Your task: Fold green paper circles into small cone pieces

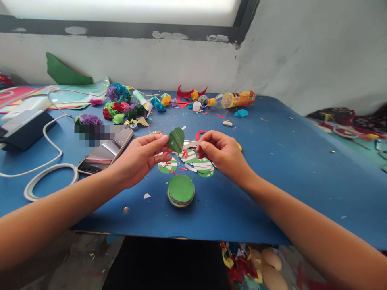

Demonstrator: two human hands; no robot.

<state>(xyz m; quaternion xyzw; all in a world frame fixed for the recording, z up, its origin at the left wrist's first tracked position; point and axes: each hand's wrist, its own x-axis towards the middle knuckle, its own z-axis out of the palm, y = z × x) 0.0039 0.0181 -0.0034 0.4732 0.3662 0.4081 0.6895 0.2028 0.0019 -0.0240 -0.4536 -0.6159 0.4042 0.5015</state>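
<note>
Hands over our blue bench (272, 169), left to right. Our left hand (142, 157) pinches a folded green paper disc (176, 139) between thumb and fingertips, held up above the bench. Our right hand (222, 153), fingers curled closed, grips a thin white strip (191, 144) touching the disc. A stack of green discs (181, 190) lies just below; a phone (105, 155) rests at left.

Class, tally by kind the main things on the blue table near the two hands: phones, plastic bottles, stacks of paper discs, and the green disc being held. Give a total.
Silver smartphone: 1
Orange-labelled plastic bottle: 1
Stack of round paper discs, green on top: 1
Folded green paper disc, pinched by the left hand, with the right hand beside it: 1
Total: 4
</note>
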